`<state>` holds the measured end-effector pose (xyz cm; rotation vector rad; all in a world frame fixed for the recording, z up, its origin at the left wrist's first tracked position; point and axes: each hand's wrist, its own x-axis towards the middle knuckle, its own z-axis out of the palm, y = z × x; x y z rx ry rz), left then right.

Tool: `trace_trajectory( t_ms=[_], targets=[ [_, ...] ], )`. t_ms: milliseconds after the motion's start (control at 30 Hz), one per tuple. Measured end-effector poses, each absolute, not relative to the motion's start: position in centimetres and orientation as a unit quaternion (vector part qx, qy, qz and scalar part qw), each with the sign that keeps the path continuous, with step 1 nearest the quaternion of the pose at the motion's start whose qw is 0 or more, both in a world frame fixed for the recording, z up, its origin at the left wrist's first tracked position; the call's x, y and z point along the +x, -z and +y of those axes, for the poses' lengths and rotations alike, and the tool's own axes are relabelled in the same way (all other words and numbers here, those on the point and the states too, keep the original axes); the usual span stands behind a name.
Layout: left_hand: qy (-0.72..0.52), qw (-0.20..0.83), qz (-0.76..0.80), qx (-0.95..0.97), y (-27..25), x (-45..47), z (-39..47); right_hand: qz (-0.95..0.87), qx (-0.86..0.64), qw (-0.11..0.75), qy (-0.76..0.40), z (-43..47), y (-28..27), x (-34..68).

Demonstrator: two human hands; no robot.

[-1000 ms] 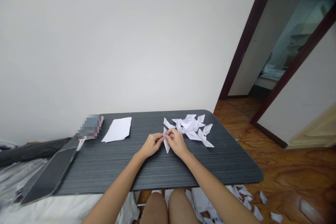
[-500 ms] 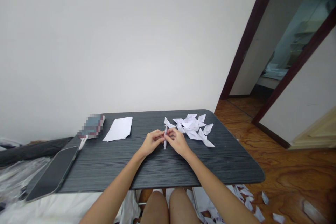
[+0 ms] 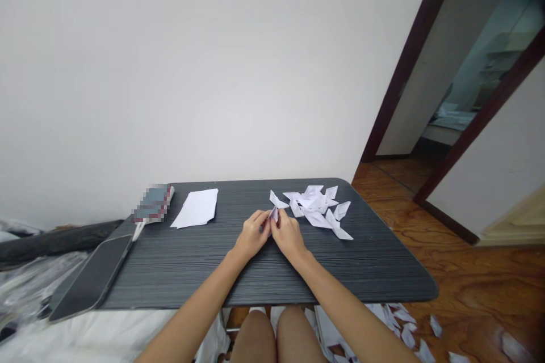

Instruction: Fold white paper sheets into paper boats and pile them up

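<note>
Between my fingertips, over the middle of the dark table (image 3: 179, 278), is a small folded white paper (image 3: 275, 214). My left hand (image 3: 252, 233) pinches it from the left, with thumb and forefinger curled together. My right hand (image 3: 289, 235) closes on it from the right. Most of the paper is hidden by my fingers. Just beyond my hands lies a single folded paper piece (image 3: 277, 201) with pointed ends. A loose pile of similar folded white papers (image 3: 314, 202) spreads to the right of it.
A stack of flat white sheets (image 3: 196, 209) lies at the back left. Beside it are a blurred-out packet (image 3: 153, 203) and a dark phone-like slab (image 3: 93, 275) at the left edge. More folded papers (image 3: 407, 333) lie on the floor at lower right. A white wall (image 3: 238, 68) stands behind.
The folded paper stood upright and narrow between my fingertips; now it is turned and more covered by my fingers. My left hand has curled more. The whole view has shifted slightly.
</note>
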<state>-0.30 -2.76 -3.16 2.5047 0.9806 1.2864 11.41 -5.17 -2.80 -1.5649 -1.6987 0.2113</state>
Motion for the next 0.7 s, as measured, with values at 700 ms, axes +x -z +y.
trace_trajectory(
  t_ms=[700],
  targets=[
    [-0.448,0.202,0.393,0.778,3.9,-0.1,-2.0,-0.641,-0.507,0.516,-0.258,-4.4,3.1,12.3]
  ],
)
